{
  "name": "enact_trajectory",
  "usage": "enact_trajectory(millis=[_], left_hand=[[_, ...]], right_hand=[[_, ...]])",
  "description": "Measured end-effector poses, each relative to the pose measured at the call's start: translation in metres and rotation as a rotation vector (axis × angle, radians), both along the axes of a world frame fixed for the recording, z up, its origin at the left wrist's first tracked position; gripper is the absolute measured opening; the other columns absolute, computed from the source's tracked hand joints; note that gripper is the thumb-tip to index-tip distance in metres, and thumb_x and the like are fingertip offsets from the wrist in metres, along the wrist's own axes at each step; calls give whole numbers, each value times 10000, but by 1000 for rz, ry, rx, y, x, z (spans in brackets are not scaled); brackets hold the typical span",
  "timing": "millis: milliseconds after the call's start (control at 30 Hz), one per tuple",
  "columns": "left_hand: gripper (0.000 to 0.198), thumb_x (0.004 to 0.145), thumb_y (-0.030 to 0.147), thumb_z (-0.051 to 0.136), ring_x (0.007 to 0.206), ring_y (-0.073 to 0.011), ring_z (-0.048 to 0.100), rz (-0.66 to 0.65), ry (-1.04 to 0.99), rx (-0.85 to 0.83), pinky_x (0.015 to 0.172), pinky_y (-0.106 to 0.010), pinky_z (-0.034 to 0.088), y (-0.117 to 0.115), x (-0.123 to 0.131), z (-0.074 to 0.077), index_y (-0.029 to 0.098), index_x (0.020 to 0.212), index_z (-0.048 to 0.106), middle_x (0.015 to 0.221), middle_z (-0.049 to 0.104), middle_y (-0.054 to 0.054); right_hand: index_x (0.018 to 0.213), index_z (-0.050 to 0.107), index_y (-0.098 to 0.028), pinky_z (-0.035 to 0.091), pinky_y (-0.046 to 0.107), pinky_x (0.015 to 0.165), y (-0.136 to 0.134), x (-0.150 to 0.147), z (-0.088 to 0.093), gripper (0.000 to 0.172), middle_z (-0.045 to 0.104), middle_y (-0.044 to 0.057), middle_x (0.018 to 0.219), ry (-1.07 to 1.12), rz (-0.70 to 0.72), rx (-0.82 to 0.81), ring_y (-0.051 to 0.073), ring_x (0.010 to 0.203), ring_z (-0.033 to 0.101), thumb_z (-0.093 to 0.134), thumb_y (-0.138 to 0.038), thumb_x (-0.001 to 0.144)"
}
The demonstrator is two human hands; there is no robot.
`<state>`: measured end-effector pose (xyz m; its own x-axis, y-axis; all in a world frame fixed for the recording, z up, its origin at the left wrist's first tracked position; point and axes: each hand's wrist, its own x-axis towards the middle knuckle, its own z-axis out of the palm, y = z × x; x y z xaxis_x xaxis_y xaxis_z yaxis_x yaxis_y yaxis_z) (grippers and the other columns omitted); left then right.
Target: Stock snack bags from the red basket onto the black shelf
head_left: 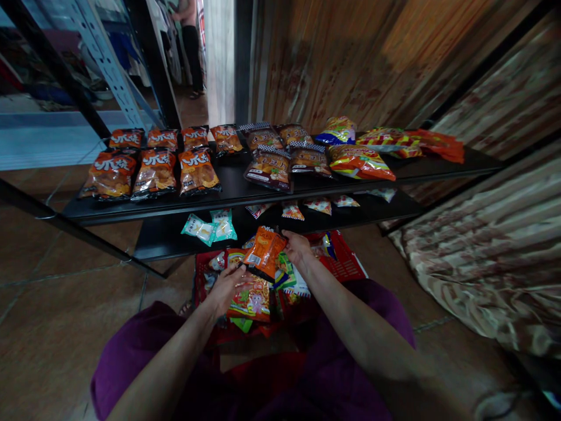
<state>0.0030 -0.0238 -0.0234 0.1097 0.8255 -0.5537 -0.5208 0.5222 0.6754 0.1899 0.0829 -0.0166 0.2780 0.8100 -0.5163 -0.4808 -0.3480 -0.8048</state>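
Note:
An orange snack bag (265, 252), its back with a barcode facing up, is held tilted above a red basket (350, 266). My right hand (297, 248) is closed on its upper right corner. At the lower left corner, my left hand (228, 288) has its thumb against the bag and its fingers reaching along the bottom edge. Below the hands, the basket holds mixed snack packets, among them a red-and-yellow packet (249, 301) and a green-and-white one (293, 280).
The black upper shelf (236, 175) carries rows of orange chip bags (155, 169), brown bags (268, 166) and yellow-red bags (362, 162). On the lower shelf (162, 234) lie teal packets (199, 228) and small red-white packets. A curtain (473, 251) hangs at right; a person (190, 47) stands far back.

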Motion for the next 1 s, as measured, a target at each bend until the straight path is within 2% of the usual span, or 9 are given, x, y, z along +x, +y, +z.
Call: enact_trajectory(millis=[67, 167, 300, 400, 567, 767, 1000], left_hand=[[291, 629, 250, 822, 691, -161, 675, 27, -76, -42, 739, -323, 571, 0, 4, -3, 163, 754, 574, 705, 674, -26], [285, 626, 179, 820, 679, -152, 674, 53, -107, -52, 791, -335, 559, 3, 8, -6, 161, 687, 542, 684, 677, -28], [275, 646, 177, 801, 621, -139, 658, 83, -93, -57, 734, -326, 565, 7, 7, -6, 156, 671, 529, 650, 673, -18], [247, 657, 170, 787, 601, -130, 652, 103, -44, -36, 668, -290, 565, 10, 4, -3, 152, 743, 556, 662, 679, -14], [332, 613, 179, 809, 592, -117, 644, 127, -12, 19, 626, -265, 563, 10, 0, 1, 163, 838, 565, 705, 682, 2], [346, 611, 209, 816, 619, -115, 646, 103, -24, 18, 654, -265, 557, 8, 1, -1, 160, 859, 579, 722, 687, -5], [331, 597, 178, 828, 697, -118, 653, 127, -145, 19, 770, -308, 547, 6, 7, -2, 171, 808, 574, 765, 679, 12]], right_hand=[[622, 513, -177, 476, 176, 402, 0, -2, 1, 235, 585, -43, 460, 8, -42, -37, 95, 401, 550, 568, -11, 779], [617, 515, -173, 484, 179, 406, 0, -6, 1, 244, 593, -41, 471, 21, -79, -73, 95, 411, 557, 535, 1, 786], [651, 534, -166, 492, 186, 415, 1, -10, 0, 206, 604, -43, 495, 21, -99, -90, 94, 418, 564, 548, -12, 787], [647, 531, -166, 482, 174, 417, -1, -13, -1, 210, 590, -50, 485, 20, -93, -89, 81, 403, 545, 552, -26, 801], [636, 527, -173, 471, 161, 425, -5, -16, -1, 215, 580, -61, 474, 14, -84, -76, 66, 392, 519, 563, -60, 816], [685, 594, -156, 486, 187, 455, 4, -4, -1, 109, 641, -37, 540, -40, -26, -61, 93, 443, 578, 621, -95, 771], [731, 590, -154, 512, 217, 487, 7, 0, -1, 88, 670, -3, 603, -23, 83, -93, 116, 491, 613, 664, -162, 778]])
